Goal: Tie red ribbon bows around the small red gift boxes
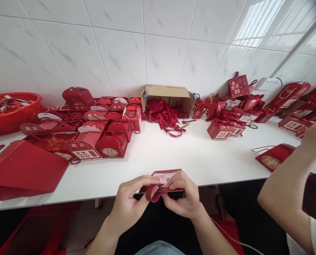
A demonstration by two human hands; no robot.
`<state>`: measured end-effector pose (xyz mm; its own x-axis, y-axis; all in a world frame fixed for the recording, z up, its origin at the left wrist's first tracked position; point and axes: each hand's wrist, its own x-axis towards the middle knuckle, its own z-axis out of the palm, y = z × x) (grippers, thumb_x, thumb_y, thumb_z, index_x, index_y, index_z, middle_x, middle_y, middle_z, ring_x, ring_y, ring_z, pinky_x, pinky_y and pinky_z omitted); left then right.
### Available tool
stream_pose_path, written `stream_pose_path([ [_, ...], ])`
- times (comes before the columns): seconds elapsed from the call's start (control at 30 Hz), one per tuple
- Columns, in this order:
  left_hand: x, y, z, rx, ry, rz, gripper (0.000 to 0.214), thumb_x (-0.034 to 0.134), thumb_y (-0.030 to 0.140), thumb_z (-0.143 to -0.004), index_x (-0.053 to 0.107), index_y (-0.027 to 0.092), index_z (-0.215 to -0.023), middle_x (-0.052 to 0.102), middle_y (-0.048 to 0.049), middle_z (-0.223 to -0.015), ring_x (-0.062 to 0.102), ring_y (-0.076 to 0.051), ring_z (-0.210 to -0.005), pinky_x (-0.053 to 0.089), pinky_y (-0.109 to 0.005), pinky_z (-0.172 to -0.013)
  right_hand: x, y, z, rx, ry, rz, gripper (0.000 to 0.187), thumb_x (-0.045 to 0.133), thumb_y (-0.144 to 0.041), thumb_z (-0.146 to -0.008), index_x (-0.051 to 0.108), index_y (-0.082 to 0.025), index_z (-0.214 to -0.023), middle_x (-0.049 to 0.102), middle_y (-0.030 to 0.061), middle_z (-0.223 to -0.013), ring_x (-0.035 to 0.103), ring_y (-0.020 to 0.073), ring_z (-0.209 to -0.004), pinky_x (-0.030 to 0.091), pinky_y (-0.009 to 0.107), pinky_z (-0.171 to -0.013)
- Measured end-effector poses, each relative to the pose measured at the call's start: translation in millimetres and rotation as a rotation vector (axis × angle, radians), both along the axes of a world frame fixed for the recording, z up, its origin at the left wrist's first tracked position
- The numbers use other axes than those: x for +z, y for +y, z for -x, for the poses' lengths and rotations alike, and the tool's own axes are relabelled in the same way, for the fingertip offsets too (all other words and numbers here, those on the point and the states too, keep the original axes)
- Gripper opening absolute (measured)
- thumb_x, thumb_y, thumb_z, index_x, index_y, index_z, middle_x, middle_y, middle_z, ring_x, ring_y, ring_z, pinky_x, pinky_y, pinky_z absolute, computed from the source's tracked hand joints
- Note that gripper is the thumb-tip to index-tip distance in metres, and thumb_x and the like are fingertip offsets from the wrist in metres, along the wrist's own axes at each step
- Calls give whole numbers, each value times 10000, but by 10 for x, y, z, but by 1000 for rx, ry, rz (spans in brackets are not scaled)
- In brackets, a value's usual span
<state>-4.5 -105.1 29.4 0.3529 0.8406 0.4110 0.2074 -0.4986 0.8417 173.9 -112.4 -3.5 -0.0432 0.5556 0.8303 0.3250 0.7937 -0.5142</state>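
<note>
My left hand (131,202) and my right hand (184,198) are both closed on one flat red folded paper box (164,177) held just off the near edge of the white table (173,152). The left thumb and fingers pinch its left end, where a red flap curls downward. The right fingers grip its right side, thumb on top. The box's pale printed face points up.
Several assembled red gift boxes (104,138) stand at the left by a red basin (11,109) and a large flat red folder (25,170). An open cardboard carton (168,95) spills red ribbons (163,115). More red boxes (227,127) lie at the right. Another person's arm (287,187) reaches in from the right.
</note>
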Motion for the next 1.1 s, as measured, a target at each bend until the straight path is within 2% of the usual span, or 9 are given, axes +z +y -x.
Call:
stream_pose_path([
  [0.13, -24, -22, 12, -5, -12, 60, 167, 578, 150, -850, 696, 211, -952, 730, -60, -937, 686, -204, -871, 562, -287, -765, -21, -9, -11, 32, 34, 42, 323, 669, -76, -682, 511, -232, -916, 619, 26, -739, 575, 166, -617, 490, 317, -552],
  [0.3, -33, 21, 62, -225, -81, 42, 172, 593, 115, -825, 676, 209, -944, 702, -85, -906, 638, -235, -948, 525, -383, -851, 23, -27, 0, 84, 100, 68, 283, 667, -82, -695, 519, -222, -891, 626, 34, -738, 583, 163, -611, 494, 312, -548],
  [0.43, -137, 59, 51, -355, -226, 52, 165, 615, 143, -809, 654, 204, -957, 682, -101, -896, 625, -248, -924, 510, -432, -844, 30, -23, 36, 132, 178, 70, 255, 685, -119, -710, 505, -229, -854, 628, 21, -706, 594, 158, -586, 503, 303, -529],
  [0.53, -243, 80, 23, -295, -278, 12, 147, 599, 121, -825, 653, 209, -928, 685, -86, -849, 633, -216, -836, 510, -387, -772, -16, 2, 41, 162, 228, 117, 233, 691, -154, -721, 493, -230, -818, 619, 18, -696, 590, 157, -583, 499, 297, -514],
  [0.63, -294, 104, 19, -184, -181, -107, 162, 601, 98, -825, 667, 223, -903, 706, -58, -819, 644, -196, -788, 470, -401, -830, -39, 17, 5, 169, 191, 150, 207, 684, -146, -730, 507, -227, -802, 625, 21, -709, 590, 162, -603, 507, 320, -554],
  [0.7, -294, 118, 33, -152, -104, -170, 162, 605, 105, -826, 673, 232, -902, 719, -46, -815, 653, -197, -786, 442, -419, -875, -24, 11, -32, 159, 92, 163, 208, 666, -128, -749, 558, -224, -898, 638, 30, -739, 599, 175, -647, 516, 347, -610],
  [0.83, -276, 133, 61, -136, -15, -249, 193, 595, 92, -833, 669, 245, -923, 728, -30, -825, 659, -184, -783, 415, -418, -913, 23, -19, -78, 138, -108, 195, 386, 591, -92, -805, 553, -222, -1166, 641, 62, -843, 599, 191, -748, 521, 364, -670],
  [0.97, -285, 131, 62, -125, 6, -252, 176, 576, 111, -847, 672, 242, -913, 725, -31, -822, 655, -182, -772, 422, -416, -908, 18, -43, -60, 132, -134, 216, 286, 552, -82, -828, 608, -221, -1072, 611, 69, -860, 586, 186, -768, 529, 348, -659],
  [1.1, -301, 119, 41, -122, -44, -247, 175, 588, 102, -831, 671, 233, -910, 720, -42, -823, 650, -192, -783, 459, -396, -842, -31, -52, -21, 135, -65, 210, 300, 556, -42, -801, 591, -209, -1049, 602, 71, -870, 592, 188, -790, 537, 338, -659],
])
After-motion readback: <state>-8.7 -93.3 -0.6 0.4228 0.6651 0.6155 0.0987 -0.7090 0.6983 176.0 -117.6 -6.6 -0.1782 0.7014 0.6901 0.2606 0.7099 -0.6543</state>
